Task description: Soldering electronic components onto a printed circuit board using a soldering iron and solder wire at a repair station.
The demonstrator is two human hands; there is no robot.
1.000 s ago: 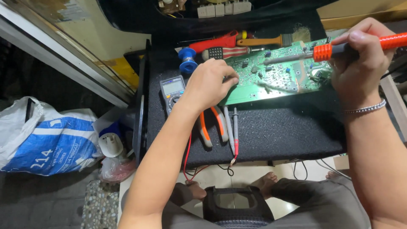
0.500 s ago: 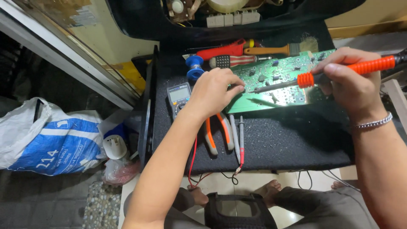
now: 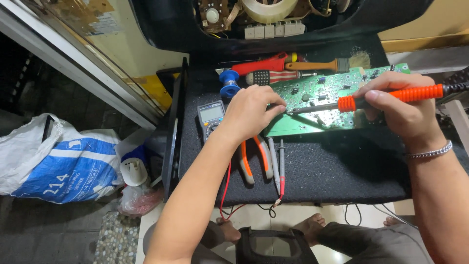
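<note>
A green circuit board point(image 3: 320, 100) lies on a black felt-covered surface point(image 3: 337, 171). My right hand point(image 3: 395, 105) grips a soldering iron with an orange handle point(image 3: 391, 97); its metal tip reaches left over the board toward my left hand. My left hand point(image 3: 249, 112) rests at the board's left edge with fingers pinched together near the iron's tip; what they pinch is too small to tell. A silver bracelet circles my right wrist.
Orange-handled pliers point(image 3: 254, 156) and multimeter probes point(image 3: 278, 164) lie below my left hand, a grey multimeter point(image 3: 210, 117) to its left. A red tool point(image 3: 261, 63), screwdriver point(image 3: 273, 77), brush point(image 3: 322, 64) and blue spool point(image 3: 228, 83) lie behind. A white and blue sack point(image 3: 53, 161) sits on the floor at left.
The view has shifted, so the board and hands sit lower in the frame. The iron's tip has drawn closer to my left fingertips at the board's left part.
</note>
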